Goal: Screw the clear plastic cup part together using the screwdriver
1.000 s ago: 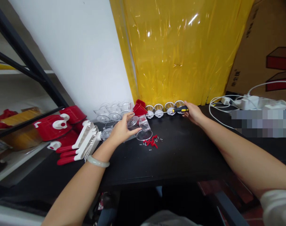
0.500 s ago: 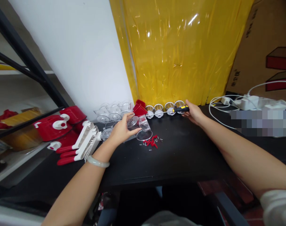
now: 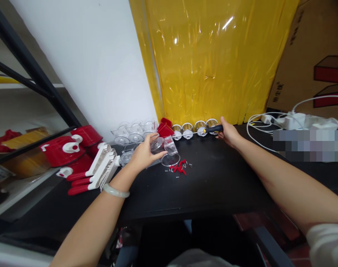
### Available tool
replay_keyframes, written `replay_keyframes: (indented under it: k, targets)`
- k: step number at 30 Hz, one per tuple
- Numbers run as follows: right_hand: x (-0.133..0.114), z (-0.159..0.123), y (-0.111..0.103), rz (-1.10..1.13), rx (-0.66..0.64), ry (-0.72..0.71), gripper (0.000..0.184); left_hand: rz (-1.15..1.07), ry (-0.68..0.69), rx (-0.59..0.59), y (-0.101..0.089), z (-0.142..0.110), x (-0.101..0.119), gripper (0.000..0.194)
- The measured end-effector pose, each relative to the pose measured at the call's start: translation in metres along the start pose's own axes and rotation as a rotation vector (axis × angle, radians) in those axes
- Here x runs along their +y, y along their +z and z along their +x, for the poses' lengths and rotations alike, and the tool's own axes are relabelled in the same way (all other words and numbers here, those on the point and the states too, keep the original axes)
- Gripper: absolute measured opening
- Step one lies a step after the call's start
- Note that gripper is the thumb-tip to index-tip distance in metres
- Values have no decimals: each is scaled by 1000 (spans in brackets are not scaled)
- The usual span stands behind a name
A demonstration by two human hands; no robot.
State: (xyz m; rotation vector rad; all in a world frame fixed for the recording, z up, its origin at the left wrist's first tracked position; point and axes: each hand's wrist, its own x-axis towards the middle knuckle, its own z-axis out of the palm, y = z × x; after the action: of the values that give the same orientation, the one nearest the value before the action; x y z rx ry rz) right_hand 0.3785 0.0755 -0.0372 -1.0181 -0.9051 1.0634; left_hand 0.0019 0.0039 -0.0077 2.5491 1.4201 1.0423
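My left hand (image 3: 143,153) is closed around a clear plastic part (image 3: 163,146) on the black table (image 3: 213,185), near the middle. Just right of it lie small red clips (image 3: 179,167) and tiny screws. My right hand (image 3: 229,133) reaches to the back of the table and grips the black and yellow handle of a screwdriver (image 3: 212,129). The screwdriver's shaft points left along a row of several metal drums (image 3: 194,128) that stand against the yellow plastic sheet (image 3: 210,59).
More clear plastic parts (image 3: 134,132) and red pieces (image 3: 165,128) stand at the back. White and red handles (image 3: 98,168) and red housings (image 3: 65,148) lie at the left. White cables and a power strip (image 3: 292,120) sit at the right, below a cardboard box (image 3: 316,63).
My right hand has shifted slightly on the screwdriver's handle, covering more of its yellow end. My left hand has stayed in place.
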Motion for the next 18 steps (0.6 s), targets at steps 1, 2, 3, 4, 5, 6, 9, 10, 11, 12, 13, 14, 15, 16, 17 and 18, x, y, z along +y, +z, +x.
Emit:
replay_keyframes:
  k: [1,2,3,4,5,6,9,10,11,12,13,14,15,16,17,18]
  targets:
    - [0,0,0,-13,-5,-20,37,4,-3,-1,0,0,0,78]
    - [0,0,0,-5,-5,-36,33,8,-5,0,0,0,1,78]
    - [0,-1,0,25,-4,-44,29,12,-7,1,0,0,1,78]
    - [-1,-2,0,73,-9,-43,24,14,-7,1,0,0,1,78]
    - [-2,-3,0,126,-19,-36,20,14,-5,0,0,0,1,78]
    - [-3,-4,0,173,-35,-25,17,12,-3,-2,0,0,1,79]
    - [-5,-5,0,223,-71,1,12,5,1,-5,-1,0,2,78]
    - [-5,-4,0,204,-60,8,14,5,1,-5,-1,1,2,77]
    - [-5,-3,0,167,-36,16,20,4,-1,-4,-2,1,2,77]
    - [-4,-2,0,111,-5,16,27,5,-4,-3,-2,1,3,77]
    - [-2,0,-1,40,23,6,33,5,-7,-3,-2,0,3,76]
    - [0,2,-1,-38,43,-15,37,6,-10,-4,-2,0,3,76]
    - [1,4,-1,-112,52,-44,38,7,-11,-4,-2,0,3,76]
    - [3,5,-2,-168,52,-74,37,8,-12,-4,-2,0,3,77]
    - [4,6,-2,-199,49,-98,34,7,-10,-4,-1,0,2,77]
    - [4,5,-2,-200,49,-111,31,4,-7,-3,-1,0,2,77]
